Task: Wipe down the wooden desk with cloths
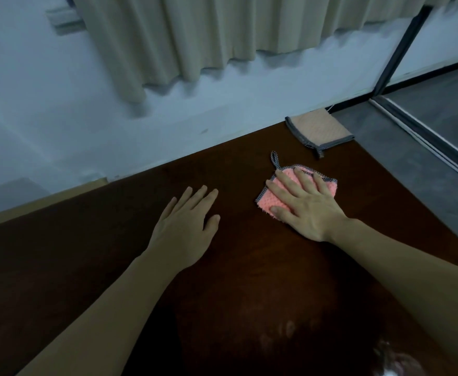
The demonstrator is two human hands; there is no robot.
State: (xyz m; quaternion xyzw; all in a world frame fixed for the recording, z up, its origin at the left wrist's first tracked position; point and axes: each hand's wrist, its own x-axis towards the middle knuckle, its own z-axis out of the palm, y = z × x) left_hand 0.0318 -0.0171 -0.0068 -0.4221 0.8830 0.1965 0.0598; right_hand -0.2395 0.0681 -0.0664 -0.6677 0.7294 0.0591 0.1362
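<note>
A dark brown wooden desk (114,267) fills the lower part of the head view. My right hand (304,204) lies flat with straight fingers on a folded pink cloth (270,200) with a grey patterned border and a hanging loop. My left hand (184,226) rests flat on the bare desk to the left of the cloth, holding nothing. A second cloth (323,132), beige with a grey border, lies at the desk's far right corner, apart from both hands.
A pale wall (59,118) with beige curtains (195,36) runs along the desk's far edge. Grey floor (412,164) and a dark-framed glass door (401,50) lie beyond the desk's right edge. A cardboard-coloured edge (32,204) shows behind the desk at left.
</note>
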